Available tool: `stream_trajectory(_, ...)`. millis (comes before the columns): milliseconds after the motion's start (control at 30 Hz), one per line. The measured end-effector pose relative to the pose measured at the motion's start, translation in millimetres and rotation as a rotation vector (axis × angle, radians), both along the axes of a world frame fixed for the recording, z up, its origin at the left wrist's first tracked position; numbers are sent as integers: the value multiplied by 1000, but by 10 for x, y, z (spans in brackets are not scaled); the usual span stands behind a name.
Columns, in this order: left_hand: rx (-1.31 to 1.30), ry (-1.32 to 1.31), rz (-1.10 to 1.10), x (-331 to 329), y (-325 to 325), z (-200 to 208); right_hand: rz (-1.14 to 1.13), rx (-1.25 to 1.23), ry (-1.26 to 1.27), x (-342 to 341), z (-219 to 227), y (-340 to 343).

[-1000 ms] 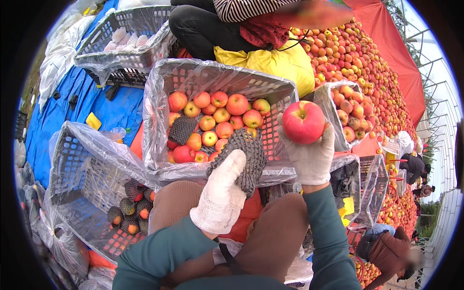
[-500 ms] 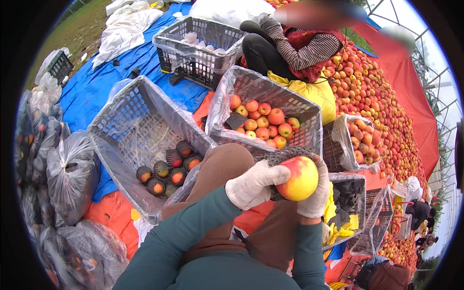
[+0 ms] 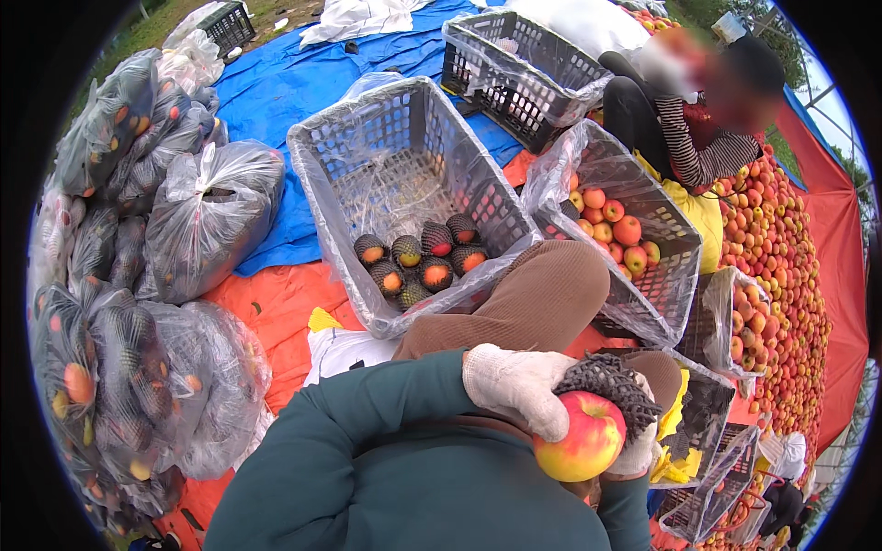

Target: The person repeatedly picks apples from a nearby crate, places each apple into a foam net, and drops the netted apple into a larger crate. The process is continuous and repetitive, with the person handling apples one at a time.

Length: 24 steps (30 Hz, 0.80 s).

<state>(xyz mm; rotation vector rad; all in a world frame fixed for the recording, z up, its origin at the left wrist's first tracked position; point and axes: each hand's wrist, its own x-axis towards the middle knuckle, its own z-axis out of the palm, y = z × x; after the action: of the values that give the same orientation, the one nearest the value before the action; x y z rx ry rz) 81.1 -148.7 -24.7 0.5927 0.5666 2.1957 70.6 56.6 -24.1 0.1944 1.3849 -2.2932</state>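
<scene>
A red-and-yellow apple (image 3: 581,439) is held between my two white-gloved hands, close to my body. The thumb of my left hand (image 3: 519,384) presses on its upper left side. My right hand (image 3: 641,445) cups it from the right, fingers partly hidden behind. A dark foam net sleeve (image 3: 611,386) is bunched over the apple's top and far side, between my hands. Beyond my left knee, a plastic-lined crate (image 3: 317,184) contains several apples in dark net sleeves (image 3: 435,239) at its near end.
Right of that crate stands another lined crate (image 3: 675,234) of bare apples (image 3: 617,230). Stuffed plastic bags (image 3: 216,216) line the left side. A crate with dark sleeves and yellow cloth (image 3: 680,459) is by my right knee. Another person (image 3: 707,138) sits by a large apple heap (image 3: 790,275).
My view has turned left, so the crates appear further right. Both hands and the apple are nearer my body. The sleeve now covers more of the apple's upper far side.
</scene>
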Motion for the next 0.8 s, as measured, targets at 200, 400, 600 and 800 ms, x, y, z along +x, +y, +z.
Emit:
stream_trajectory(200,-278,-77,571,-156,-44,-33,-194,209,635,-244,314,-57)
stream_trajectory(400,-694,157,1070,-374,-55,2,68,737,1307,-267,406,-248)
stream_trajectory(600,-623,32,1177,-407,-52,-238,225,1003,1339,-514,236,-263)
stream_trajectory(800,-588,-47,1154,-470,-18,-208,336,976,1356,-432,370,-477)
